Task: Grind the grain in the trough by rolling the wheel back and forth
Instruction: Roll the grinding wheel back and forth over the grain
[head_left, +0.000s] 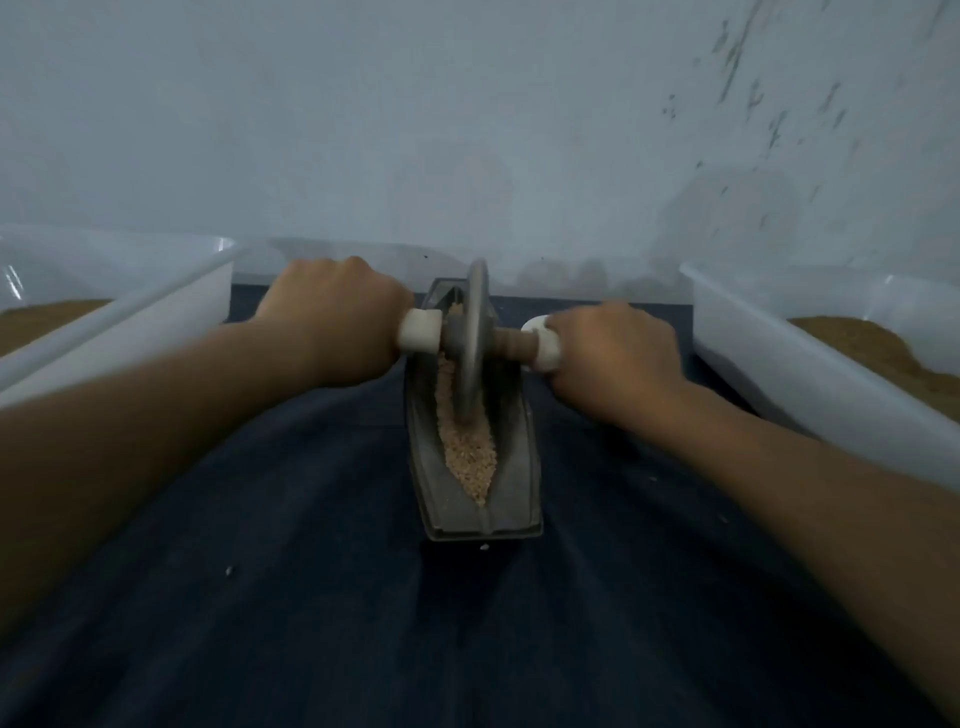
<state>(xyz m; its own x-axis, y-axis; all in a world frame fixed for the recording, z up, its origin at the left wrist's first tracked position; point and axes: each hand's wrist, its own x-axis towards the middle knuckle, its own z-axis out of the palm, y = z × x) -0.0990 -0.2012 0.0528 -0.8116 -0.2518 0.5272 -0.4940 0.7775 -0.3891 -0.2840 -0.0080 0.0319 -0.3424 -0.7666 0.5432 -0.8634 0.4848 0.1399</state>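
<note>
Both hands are on the roller here. The left hand (337, 317) has its fingers clenched round the white left handle (420, 332), and the right hand (615, 353) has its fingers wrapped round the right handle (545, 353). Only the inner ends of the handles poke out.

Right between the two sets of fingers the metal wheel (475, 332) stands upright on its axle (511, 343), sitting down in the far half of the trough (511, 467). The trough runs from between the fingers back toward the person, on a dark blue surface (311, 571). Grain (467, 457) lies along the groove, mostly nearer the person than the fingers, and touches the wheel's lower edge.

Out past the left fingers there's a white left bin (171, 312) with brown powder (47, 317) in it. Past the right fingers is a right bin (779, 358) with the same stuff. It's a bit blurry around the wheel.
</note>
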